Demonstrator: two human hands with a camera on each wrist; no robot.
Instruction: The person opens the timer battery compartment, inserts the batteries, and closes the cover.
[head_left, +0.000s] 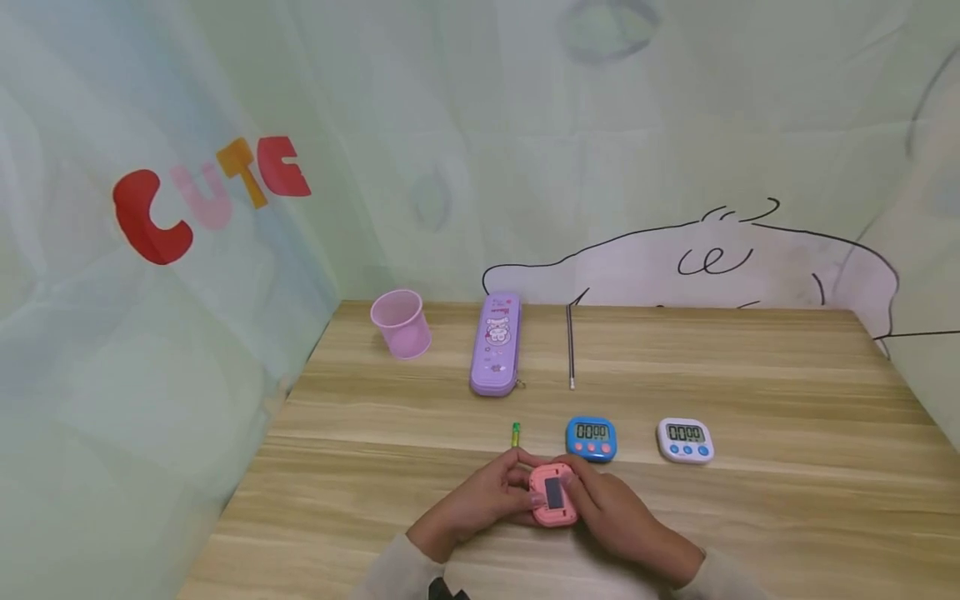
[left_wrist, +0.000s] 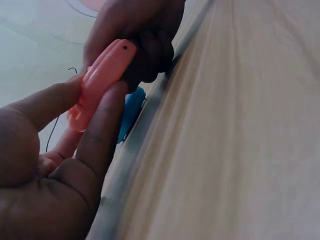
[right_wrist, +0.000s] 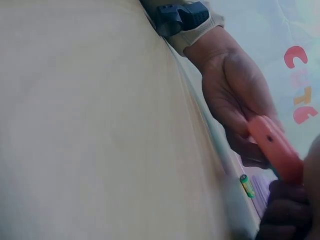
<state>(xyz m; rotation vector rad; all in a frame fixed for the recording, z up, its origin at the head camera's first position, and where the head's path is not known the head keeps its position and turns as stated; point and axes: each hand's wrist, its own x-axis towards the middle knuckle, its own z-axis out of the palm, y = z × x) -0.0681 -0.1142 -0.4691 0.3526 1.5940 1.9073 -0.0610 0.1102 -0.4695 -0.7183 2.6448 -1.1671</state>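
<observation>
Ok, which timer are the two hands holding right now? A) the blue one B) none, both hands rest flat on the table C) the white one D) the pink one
D: the left hand and right hand both grip the pink timer, while the blue timer and white timer sit untouched on the table beyond them.

I have both hands low over the bench (head_left: 750,500), forearms angled in. My left hand (head_left: 480,500) and right hand (head_left: 611,512) meet, each grip curled round the pink timer (head_left: 553,495), thumbs on top.
</observation>
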